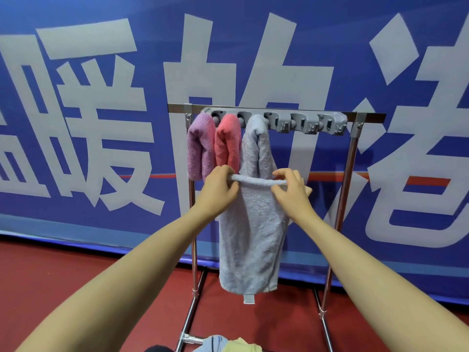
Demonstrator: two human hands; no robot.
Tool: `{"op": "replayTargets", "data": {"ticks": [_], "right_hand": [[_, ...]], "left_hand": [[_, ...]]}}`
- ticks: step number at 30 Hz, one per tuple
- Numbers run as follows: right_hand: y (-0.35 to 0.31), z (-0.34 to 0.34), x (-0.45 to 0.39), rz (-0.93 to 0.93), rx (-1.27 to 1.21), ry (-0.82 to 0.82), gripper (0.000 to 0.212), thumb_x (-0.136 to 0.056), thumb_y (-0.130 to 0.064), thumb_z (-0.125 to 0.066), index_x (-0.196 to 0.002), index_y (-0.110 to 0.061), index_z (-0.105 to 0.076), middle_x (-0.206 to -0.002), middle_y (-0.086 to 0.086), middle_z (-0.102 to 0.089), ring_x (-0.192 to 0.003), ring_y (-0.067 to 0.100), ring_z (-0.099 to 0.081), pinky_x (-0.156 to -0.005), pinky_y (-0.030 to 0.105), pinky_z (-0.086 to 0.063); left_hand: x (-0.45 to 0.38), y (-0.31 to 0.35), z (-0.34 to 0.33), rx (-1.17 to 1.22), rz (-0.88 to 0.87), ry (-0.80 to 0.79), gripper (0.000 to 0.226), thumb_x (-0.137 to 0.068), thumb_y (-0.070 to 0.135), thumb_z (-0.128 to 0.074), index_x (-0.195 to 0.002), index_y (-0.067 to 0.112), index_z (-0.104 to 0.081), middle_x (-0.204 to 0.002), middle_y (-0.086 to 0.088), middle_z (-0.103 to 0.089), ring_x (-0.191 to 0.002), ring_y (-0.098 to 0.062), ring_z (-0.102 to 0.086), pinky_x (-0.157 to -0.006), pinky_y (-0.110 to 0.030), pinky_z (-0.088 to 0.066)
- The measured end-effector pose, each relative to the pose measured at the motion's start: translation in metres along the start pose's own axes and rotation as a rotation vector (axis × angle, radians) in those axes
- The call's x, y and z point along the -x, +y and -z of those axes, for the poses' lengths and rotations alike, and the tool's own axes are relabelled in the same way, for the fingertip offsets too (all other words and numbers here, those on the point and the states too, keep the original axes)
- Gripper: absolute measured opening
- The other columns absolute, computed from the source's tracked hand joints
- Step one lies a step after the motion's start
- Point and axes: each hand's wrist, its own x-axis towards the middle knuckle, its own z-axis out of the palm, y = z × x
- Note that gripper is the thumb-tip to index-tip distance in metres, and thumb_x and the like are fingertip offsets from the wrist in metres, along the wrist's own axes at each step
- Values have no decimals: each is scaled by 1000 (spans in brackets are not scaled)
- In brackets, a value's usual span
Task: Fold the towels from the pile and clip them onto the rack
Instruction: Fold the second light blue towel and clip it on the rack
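Observation:
A steel rack (354,174) carries a grey clip bar (304,123) along its top rail. A purple towel (199,146) and a pink towel (227,142) hang folded from the two leftmost clips. A pale grey towel (250,237) hangs from the third clip, long and partly folded. My left hand (219,190) and my right hand (291,188) each pinch an end of the grey towel's rolled edge, stretched level between them at mid height. The towel pile (228,345) peeks in at the bottom edge, blue and yellow cloth.
A big blue banner with white characters (101,123) hangs right behind the rack. The floor (63,288) is red. The rack's base tubes (189,318) run toward me. Two clips at the right of the bar hold nothing.

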Motion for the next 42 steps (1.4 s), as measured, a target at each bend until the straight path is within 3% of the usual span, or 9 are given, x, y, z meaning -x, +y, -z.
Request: {"op": "replayTargets", "data": {"ticks": [5,10,14,19,24,28,32,37,42], "right_hand": [[-3,-1,1,-2,67,-61,13,-84,-44,-63,-95,-38,-65,-103,-4,-33,-98,10,-27,-89,27,-16],[-6,-4,-1,-35,6,-132,7,-82,-40,-68,-79,-34,-68,-102,-6,-36,-96,11,-27,-84,26,-16],[-12,-12,-2,-75,-254,-152,13,-80,-29,-73,-70,-37,-69,-95,-9,-43,-103,18,-45,-90,31,-37],[-12,-26,-3,-137,-398,-88,15,-63,-48,-73,-74,-37,-75,-105,1,-58,-103,18,-58,-96,45,-47],[-8,-25,-2,-99,-368,-52,21,-76,-32,-74,-66,-50,-70,-97,-8,-56,-106,19,-56,-96,48,-45],[-7,-24,3,-54,-301,-79,3,-68,-49,-72,-69,-50,-70,-98,-5,-51,-108,24,-50,-96,45,-44],[-1,-25,6,-40,-231,-95,14,-75,-37,-77,-68,-45,-69,-96,-4,-49,-105,21,-49,-87,24,-39],[2,-20,10,5,-187,-131,5,-76,-37,-75,-76,-36,-71,-90,-8,-42,-101,16,-42,-87,25,-35],[6,-16,12,-10,-170,-161,34,-91,-7,-44,-78,-33,-62,-99,0,-49,-100,13,-40,-91,21,-28]], "left_hand": [[2,-4,-6,-19,-2,-6,19,-83,22,-64,-85,6,-54,-84,-2,-47,-77,-14,-42,-62,-20,-26],[2,-12,-11,-40,31,1,27,-84,33,-64,-83,9,-50,-85,-3,-48,-76,-16,-45,-66,-30,-39],[-1,-13,-15,-74,72,-7,36,-83,42,-63,-95,10,-54,-98,-4,-46,-86,-21,-52,-75,-38,-47],[-6,-1,-17,-102,-83,-51,25,-85,29,-54,-106,16,-59,-91,-2,-54,-89,-27,-53,-78,-40,-44],[-3,5,-18,4,-91,-264,37,-82,11,-50,-117,22,-56,-74,-4,-62,-78,-17,-54,-70,-26,-21],[-5,-3,-18,-36,-103,-328,28,-88,19,-55,-115,25,-55,-77,-1,-60,-78,-11,-49,-84,-31,-25],[-4,-9,-23,-105,-121,-430,31,-91,19,-49,-119,33,-49,-86,4,-63,-89,-15,-50,-88,-37,-25],[0,-12,-25,-183,-143,-391,10,-94,25,-47,-103,27,-51,-71,10,-50,-85,-20,-49,-84,-37,-28],[-1,-10,-23,-355,-248,-210,13,-93,29,-49,-101,19,-55,-81,4,-59,-88,-22,-50,-82,-35,-28]]}}
